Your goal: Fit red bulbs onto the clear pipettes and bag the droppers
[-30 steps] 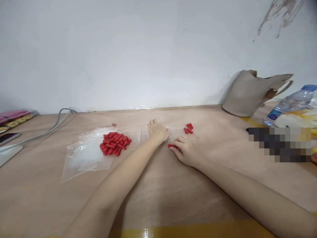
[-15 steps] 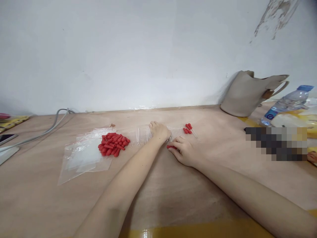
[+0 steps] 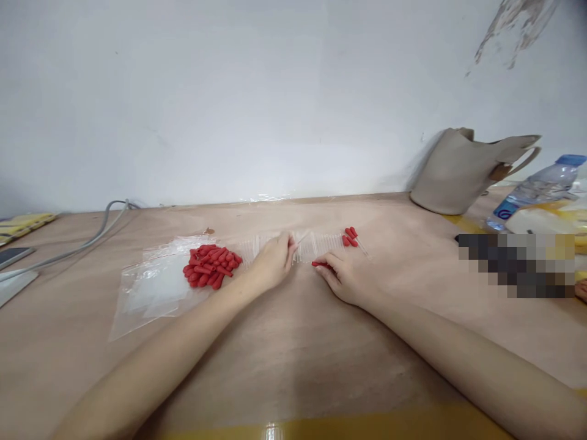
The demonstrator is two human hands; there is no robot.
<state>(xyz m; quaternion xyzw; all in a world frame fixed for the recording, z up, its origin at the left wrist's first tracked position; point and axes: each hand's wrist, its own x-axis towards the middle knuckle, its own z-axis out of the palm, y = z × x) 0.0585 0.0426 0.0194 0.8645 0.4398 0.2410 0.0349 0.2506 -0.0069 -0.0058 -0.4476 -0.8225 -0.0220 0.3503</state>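
My left hand [image 3: 276,258] is closed in a pinch on a thin clear dropper tube [image 3: 302,238], which slants up and right from the fingertips. It is above a row of similar clear tubes [image 3: 328,244] laid side by side, partly covering them. My right hand [image 3: 340,275] rests low over the table, its thumb and fingers closed on a red rubber dropper bulb [image 3: 316,264] whose end peeks out to the left. Behind that hand lie several red bulbs [image 3: 351,233], at least one with a clear tube attached. A heap of red bulbs [image 3: 211,266] sits left of my left hand.
Clear plastic zip bags [image 3: 147,293] lie under and beside the heap. A grey cable [image 3: 98,235] and a phone [image 3: 13,256] are at the far left. At the right stand a beige bag [image 3: 454,174] and a water bottle [image 3: 534,189]. A white wall [image 3: 275,98] rises behind the wooden table.
My left hand has drawn back and to the left from over the row of tubes, turned, and now shows a tube between its fingers. My right hand stays nearly in place with the red bulb.
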